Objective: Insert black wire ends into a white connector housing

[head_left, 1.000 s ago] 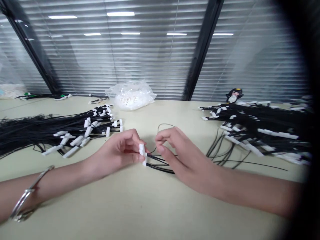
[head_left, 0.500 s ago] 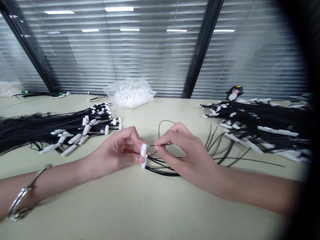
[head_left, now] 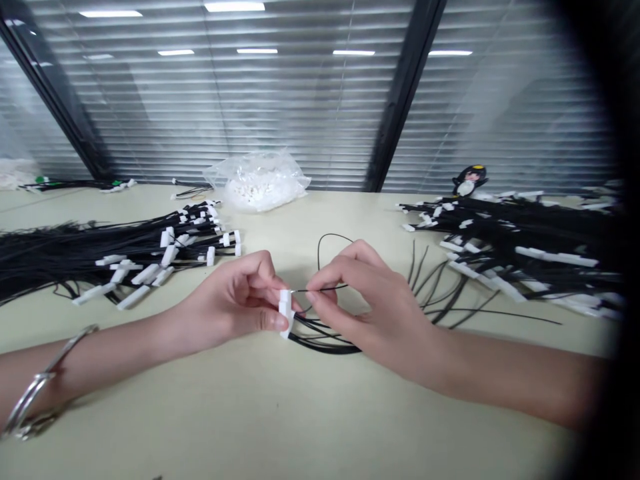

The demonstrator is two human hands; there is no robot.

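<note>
Between the thumb and fingers of my left hand (head_left: 250, 300) is a white plastic connector housing (head_left: 285, 312), held upright. Several black wires (head_left: 325, 342) run out of its right side and pass beneath my right hand (head_left: 363, 297). That hand is closed in a pinch on a single thin black wire (head_left: 329, 289). The wire's bare metal tip is at the upper part of the housing; whether it is inside the hole, I cannot tell. Behind my right fingers the same or another wire loops upward.
Bundles of black wires with white connectors lie at the left (head_left: 125, 250) and at the right (head_left: 540, 233). At the back sits a clear plastic bag (head_left: 260, 180) of small white parts. A penguin figure (head_left: 469, 181) stands near the window blinds (head_left: 240, 100).
My right hand has shifted slightly left, still pinching the wire, its tip staying at the housing. The left hand keeps its hold. The whole view has moved a little.
</note>
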